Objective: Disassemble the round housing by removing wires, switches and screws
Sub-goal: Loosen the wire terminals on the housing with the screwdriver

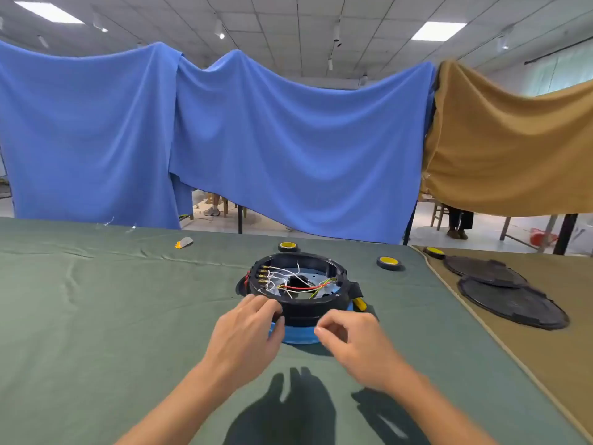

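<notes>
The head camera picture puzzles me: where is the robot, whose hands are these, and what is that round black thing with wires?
There is no robot. A person wears a camera on the head, so you look down on their own two hands. The left hand holds the near rim of the housing, a round black shell on a blue base, open on top, with red, white and yellow-green wires inside. The right hand hovers beside it, fingers curled; whether it pinches anything is unclear. The table wears green cloth. Behind the housing lie tape rolls with yellow cores; at the right, two flat black covers on tan cloth.
</notes>
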{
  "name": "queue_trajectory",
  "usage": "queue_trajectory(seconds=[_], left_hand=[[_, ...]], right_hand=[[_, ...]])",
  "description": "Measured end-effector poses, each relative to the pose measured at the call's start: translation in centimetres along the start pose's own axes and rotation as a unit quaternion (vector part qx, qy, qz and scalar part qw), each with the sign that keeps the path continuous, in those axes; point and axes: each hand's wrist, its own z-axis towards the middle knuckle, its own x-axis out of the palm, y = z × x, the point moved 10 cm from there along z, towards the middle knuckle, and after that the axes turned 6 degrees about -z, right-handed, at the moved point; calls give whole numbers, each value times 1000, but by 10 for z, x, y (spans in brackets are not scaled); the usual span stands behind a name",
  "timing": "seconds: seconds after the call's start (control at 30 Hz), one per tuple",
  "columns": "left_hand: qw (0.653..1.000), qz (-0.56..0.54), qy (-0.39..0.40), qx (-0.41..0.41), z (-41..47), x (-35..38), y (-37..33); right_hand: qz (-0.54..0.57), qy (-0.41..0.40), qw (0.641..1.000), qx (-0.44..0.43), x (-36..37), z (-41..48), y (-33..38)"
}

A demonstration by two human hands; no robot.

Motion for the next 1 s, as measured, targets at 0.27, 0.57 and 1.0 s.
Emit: queue_trajectory(seconds=[0.27, 0.57, 1.0], left_hand=[[992, 52, -20, 113, 30, 48, -3], [994, 49, -7, 99, 38, 45, 43], [998, 43, -39, 28, 33, 52, 70]], right_hand=[[-146, -106, 981, 65, -1, 48, -59], [-138, -122, 982, 38, 31, 77, -44], [-75, -285, 953, 66, -11, 77, -63]])
